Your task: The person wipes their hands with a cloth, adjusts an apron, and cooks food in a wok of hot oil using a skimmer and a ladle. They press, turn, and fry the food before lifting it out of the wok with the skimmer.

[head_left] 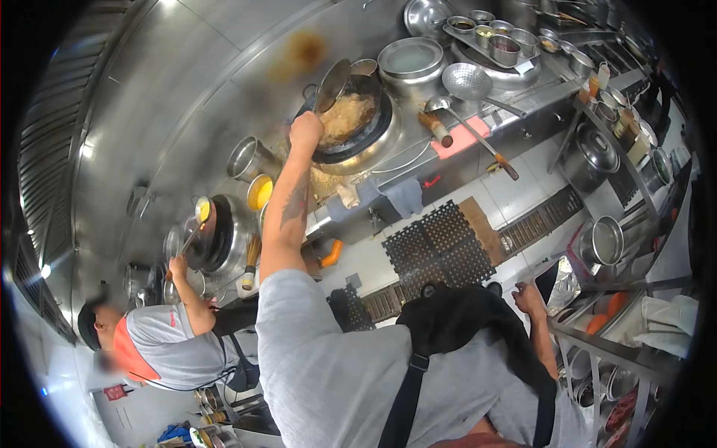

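At the upper left of the cooking range, my left hand [306, 131] is closed at the near edge of a round, dark metal pan-like vessel [333, 84] tilted up on its side. Whether it grips a handle or the rim is hidden. Just below the vessel, a black wok [383, 119] holds a pale golden, frothy mass of food or oil [348, 118]. My right hand [529, 299] hangs low by my side, its fingers curled, with nothing visible in them. Close to it are a crumpled foil sheet [565, 286] and a metal rack [609, 351].
A co-worker [179, 340] works with a ladle at another wok [220, 231] to the left. A perforated skimmer [467, 81], ladle [439, 103], brush [435, 128] and pink cloth [458, 140] lie along the range. A yellow-filled pot [260, 193] stands nearby. Black mats [439, 250] cover part of the floor.
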Available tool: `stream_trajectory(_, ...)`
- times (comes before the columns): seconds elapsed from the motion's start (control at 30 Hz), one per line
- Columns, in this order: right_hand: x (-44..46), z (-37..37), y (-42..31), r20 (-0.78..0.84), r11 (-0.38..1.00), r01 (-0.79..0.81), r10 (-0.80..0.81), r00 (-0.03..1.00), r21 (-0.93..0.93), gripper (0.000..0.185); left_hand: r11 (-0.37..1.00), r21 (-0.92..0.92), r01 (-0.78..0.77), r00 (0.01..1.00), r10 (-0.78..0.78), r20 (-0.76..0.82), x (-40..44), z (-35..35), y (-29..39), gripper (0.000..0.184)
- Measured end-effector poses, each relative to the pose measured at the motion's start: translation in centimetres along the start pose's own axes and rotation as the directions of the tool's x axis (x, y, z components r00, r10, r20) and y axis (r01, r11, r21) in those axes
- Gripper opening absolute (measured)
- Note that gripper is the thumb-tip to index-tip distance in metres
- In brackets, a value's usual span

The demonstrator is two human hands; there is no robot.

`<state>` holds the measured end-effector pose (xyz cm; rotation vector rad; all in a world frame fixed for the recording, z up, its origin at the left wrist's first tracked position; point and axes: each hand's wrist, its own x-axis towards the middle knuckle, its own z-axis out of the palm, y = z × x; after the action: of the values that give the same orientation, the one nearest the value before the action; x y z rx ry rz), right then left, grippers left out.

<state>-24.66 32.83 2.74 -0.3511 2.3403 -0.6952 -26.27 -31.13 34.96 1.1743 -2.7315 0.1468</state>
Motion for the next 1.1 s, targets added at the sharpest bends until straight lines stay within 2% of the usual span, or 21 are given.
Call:
stream_trajectory(0.03,0.0,0.3,0.0,0.006,1.0,-0.002,0.002,1.0,-0.002,0.039,0.999,-0.033,0.022,0.999,-0.024,-0.049,0.0,0.4,-0.6,0.027)
stream_trajectory(0.1,0.0,0.2,-0.9,-0.033,0.976,0.147,-0.154,0.988,-0.161,0.038,0.998,-0.066,0.02,0.997,-0.024,-0.071,0.8,1.5,-1.9,0.026)
stream_trajectory(0.23,-0.4,-0.5,-4.3,-0.002,0.983,0.091,-0.093,0.996,-0.158,0.036,0.986,-0.158,0.045,0.992,-0.063,-0.108,2.1,3.8,-4.6,0.028)
stream_trajectory(0.33,-0.6,-1.0,-6.9,-0.007,0.988,0.056,-0.058,0.998,-0.142,0.035,0.992,-0.121,0.029,0.989,-0.047,-0.142,2.9,5.2,-5.4,0.025)
stream_trajectory(0.4,0.3,0.0,-6.2,-0.097,0.973,0.16,-0.178,0.979,-0.169,0.034,0.985,-0.165,0.053,0.99,-0.073,-0.12,3.6,5.9,-5.0,0.024)
stream_trajectory(0.53,1.5,-0.6,-8.3,-0.049,0.967,0.118,-0.132,0.99,-0.224,0.036,0.973,-0.21,0.094,0.989,-0.116,-0.092,4.6,7.5,-4.1,0.024)
stream_trajectory(0.57,1.7,-1.1,-9.0,-0.032,0.973,0.145,-0.153,0.988,-0.182,0.034,0.98,-0.179,0.085,0.992,-0.1,-0.076,5.4,8.4,-4.3,0.025)
stream_trajectory(0.67,4.9,-2.6,-9.3,-0.021,0.962,0.244,-0.248,0.969,-0.123,0.031,0.984,-0.122,0.132,0.988,-0.14,-0.064,2.6,5.0,-2.5,0.025)
stream_trajectory(0.73,7.4,-4.0,-10.2,-0.132,0.936,0.291,-0.319,0.938,-0.197,0.03,0.98,-0.082,0.182,0.979,-0.188,-0.073,2.6,4.6,-1.8,0.025)
stream_trajectory(0.77,8.9,-4.9,-10.7,-0.121,0.935,0.301,-0.327,0.937,-0.189,0.03,0.972,-0.054,0.231,0.968,-0.235,-0.085,2.5,4.4,-1.6,0.025)
stream_trajectory(0.87,12.6,-8.2,-12.1,-0.064,0.907,0.364,-0.385,0.921,-0.214,0.029,0.978,0.058,0.199,0.978,-0.194,-0.083,3.8,6.4,-1.0,0.024)
stream_trajectory(0.93,14.5,-10.7,-13.5,-0.108,0.885,0.457,-0.465,0.879,-0.091,0.031,0.971,0.113,0.21,0.976,-0.202,-0.077,4.2,7.0,0.6,0.025)
stream_trajectory(1.07,16.4,-15.2,-14.9,-0.094,0.88,0.476,-0.474,0.875,-0.011,0.028,0.945,0.187,0.268,0.963,-0.267,-0.028,5.2,9.2,5.2,0.025)
stream_trajectory(1.1,17.2,-15.7,-14.6,-0.081,0.877,0.479,-0.48,0.873,-0.038,0.031,0.937,0.209,0.28,0.96,-0.276,-0.048,5.4,10.1,6.8,0.026)
